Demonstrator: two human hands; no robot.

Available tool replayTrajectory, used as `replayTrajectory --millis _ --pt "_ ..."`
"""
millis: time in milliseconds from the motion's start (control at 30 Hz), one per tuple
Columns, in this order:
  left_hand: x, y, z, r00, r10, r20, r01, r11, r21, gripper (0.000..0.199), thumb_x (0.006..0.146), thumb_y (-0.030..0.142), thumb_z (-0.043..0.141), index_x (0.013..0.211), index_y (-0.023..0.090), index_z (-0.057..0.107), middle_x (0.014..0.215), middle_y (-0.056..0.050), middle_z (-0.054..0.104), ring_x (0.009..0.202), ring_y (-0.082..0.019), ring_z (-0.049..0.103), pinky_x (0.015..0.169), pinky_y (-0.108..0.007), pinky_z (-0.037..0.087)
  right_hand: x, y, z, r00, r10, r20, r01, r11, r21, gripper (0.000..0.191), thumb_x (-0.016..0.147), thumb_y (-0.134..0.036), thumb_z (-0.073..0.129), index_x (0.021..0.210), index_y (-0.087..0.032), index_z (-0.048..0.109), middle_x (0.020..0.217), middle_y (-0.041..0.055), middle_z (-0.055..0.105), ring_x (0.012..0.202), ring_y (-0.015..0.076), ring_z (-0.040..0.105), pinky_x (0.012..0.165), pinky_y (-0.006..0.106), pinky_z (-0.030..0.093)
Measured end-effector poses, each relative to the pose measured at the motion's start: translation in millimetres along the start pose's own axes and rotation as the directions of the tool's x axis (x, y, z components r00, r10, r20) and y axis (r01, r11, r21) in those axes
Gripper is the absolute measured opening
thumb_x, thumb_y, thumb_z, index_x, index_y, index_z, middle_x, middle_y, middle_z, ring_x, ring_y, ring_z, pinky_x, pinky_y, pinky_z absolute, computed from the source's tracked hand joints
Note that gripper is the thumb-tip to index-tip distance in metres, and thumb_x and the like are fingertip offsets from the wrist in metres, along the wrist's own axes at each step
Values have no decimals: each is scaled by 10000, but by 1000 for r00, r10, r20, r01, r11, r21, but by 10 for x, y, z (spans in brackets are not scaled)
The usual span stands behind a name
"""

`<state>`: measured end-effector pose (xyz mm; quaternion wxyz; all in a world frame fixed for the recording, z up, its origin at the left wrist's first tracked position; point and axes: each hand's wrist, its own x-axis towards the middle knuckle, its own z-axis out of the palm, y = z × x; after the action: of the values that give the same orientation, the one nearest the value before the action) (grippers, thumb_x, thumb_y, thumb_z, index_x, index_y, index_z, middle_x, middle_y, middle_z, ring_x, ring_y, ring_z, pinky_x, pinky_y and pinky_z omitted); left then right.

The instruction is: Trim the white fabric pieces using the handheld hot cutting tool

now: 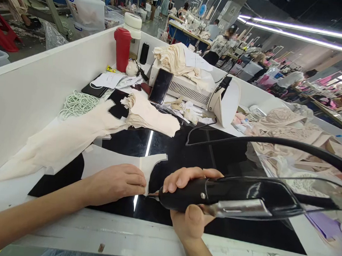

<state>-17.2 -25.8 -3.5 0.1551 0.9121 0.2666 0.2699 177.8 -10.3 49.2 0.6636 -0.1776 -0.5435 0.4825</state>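
My left hand presses a pale cream fabric piece down onto the black glossy board, its fingers together and bent over the right end. My right hand is wrapped round a thick black corded tool with a metal lever along its side. The tool's narrow metal tip points left and meets the fabric's edge beside my left fingertips. Behind lie a stack of cut cream fabric pieces and a longer pile of cream fabric.
A phone leans on a white vented box bearing folded fabric. Nearby stand a red flask and a white cone-shaped lamp. Pale green cord lies left, beige garments right. A black cable arches over the board.
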Motion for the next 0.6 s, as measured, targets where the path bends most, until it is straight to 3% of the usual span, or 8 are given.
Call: replayTrajectory --millis 433,600 --pt "-8 -20 17 1000 11 -14 -11 1000 12 304 1096 134 409 1127 177 709 1098 -64 761 1083 -189 677 1030 -319 501 7 -4 -24 999 4 -44 -11 988 -153 458 889 -557 733 1210 -346 484 801 -33 480 591 148 465 474 286 508" --pt "-11 -6 14 1000 13 -8 -13 1000 13 307 1106 161 397 1132 178 703 1094 -62 758 1090 -196 674 1032 -320 498 -15 36 -32 999 3 -42 -9 991 -133 463 898 -524 733 1241 -347 477 819 -26 492 598 151 466 489 302 522"
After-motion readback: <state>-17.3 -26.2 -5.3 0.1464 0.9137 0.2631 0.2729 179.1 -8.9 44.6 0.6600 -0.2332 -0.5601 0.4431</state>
